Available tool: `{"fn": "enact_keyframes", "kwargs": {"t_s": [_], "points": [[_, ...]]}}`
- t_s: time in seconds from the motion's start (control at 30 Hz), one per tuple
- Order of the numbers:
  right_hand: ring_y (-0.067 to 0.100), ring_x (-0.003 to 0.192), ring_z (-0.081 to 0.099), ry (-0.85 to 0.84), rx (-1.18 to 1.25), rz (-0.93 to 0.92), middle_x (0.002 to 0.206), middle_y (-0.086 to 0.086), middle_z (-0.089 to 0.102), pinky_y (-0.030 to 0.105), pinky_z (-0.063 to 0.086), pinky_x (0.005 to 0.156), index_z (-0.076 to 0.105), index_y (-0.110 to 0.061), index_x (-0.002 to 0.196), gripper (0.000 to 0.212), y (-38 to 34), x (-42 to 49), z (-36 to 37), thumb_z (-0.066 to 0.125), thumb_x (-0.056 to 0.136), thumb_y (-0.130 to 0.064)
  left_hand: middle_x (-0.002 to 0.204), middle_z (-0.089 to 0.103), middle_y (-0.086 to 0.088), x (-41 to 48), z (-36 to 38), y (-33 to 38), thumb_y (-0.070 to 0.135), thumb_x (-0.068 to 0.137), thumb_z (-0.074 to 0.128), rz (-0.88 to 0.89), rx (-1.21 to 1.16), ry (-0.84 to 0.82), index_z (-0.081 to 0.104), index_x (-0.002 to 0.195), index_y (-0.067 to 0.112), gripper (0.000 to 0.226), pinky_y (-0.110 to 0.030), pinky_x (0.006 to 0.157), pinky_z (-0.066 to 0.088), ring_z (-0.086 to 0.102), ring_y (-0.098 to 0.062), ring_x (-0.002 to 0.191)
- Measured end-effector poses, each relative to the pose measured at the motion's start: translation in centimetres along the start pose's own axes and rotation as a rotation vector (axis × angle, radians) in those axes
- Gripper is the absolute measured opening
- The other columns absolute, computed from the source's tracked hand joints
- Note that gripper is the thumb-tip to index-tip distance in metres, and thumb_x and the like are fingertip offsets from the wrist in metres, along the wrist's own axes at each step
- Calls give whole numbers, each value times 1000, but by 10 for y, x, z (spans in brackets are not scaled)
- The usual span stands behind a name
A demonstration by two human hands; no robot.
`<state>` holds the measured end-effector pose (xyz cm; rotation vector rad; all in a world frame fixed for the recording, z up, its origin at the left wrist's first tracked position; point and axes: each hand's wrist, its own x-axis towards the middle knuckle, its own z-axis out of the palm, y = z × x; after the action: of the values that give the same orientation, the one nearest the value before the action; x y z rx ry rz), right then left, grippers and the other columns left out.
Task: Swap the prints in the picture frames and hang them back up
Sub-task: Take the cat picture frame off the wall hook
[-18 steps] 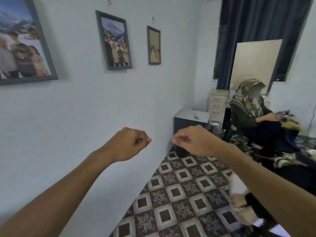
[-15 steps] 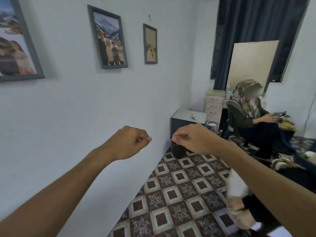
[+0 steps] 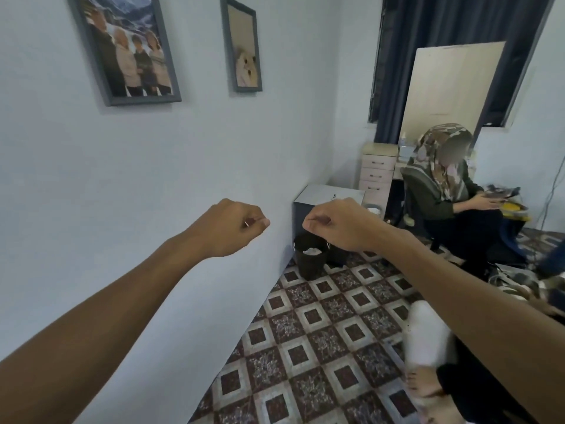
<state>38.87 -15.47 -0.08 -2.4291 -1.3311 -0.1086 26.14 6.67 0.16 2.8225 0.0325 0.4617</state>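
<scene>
Since half a second ago the view has swung rightward. A third picture, the one furthest left, has slipped out of sight, and what remains looms larger and higher.

The pale blue-white painted wall (image 3: pixel 137 179) fills the left side, and the brown-and-cream patterned tile floor (image 3: pixel 321 347) runs along its foot. At the far end hangs a dark blue curtain (image 3: pixel 443 32), with a pale beige flat board (image 3: pixel 452 87) standing in front of it. A seated person in a patterned headscarf (image 3: pixel 440 191) is just beside a cream drawer unit (image 3: pixel 379 169). A grey box-shaped cabinet (image 3: pixel 327 197) stands in the corner against the wall.

The large grey-framed print of a group of people before snowy mountains (image 3: pixel 128 53) hangs on the wall. To its right, apart from it, hangs the small grey-framed print of a pale fluffy dog (image 3: pixel 243 50). A black round bin (image 3: pixel 310 258) with something white inside stands on the floor by the cabinet.

The left hand (image 3: pixel 229 229) and right hand (image 3: pixel 339 224) stay held out as before. Each is curled into a fist with the thumb pressed to the forefinger. They are near each other but not touching, and well below both frames.
</scene>
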Motion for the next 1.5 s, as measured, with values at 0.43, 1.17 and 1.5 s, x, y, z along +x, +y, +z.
{"fn": "enact_keyframes", "kwargs": {"t_s": [0.43,1.17,1.5], "points": [[6,89,65,-56,119,-57,109,-8,73,28,53,87,71,-25,113,27,164,155,39,52,99,-40,90,69,16,178,92,-53,39,100,50,-122,-11,-5,72,103,26,26,-30,79,51,63,-8,85],[-5,79,60,107,296,-194,92,-20,67,19,47,81,72,-31,101,18,292,538,3,56,97,-36,106,62,9,496,47,-230,40,97,53,-167,111,275,69,106,31,20,-38,86,52,59,-8,98],[-4,82,61,176,396,-391,93,-17,70,19,47,80,73,-28,99,16,333,687,-15,58,97,-31,112,58,5,598,12,-271,32,97,56,-244,286,545,69,111,24,20,-39,89,51,59,-16,102]]}}
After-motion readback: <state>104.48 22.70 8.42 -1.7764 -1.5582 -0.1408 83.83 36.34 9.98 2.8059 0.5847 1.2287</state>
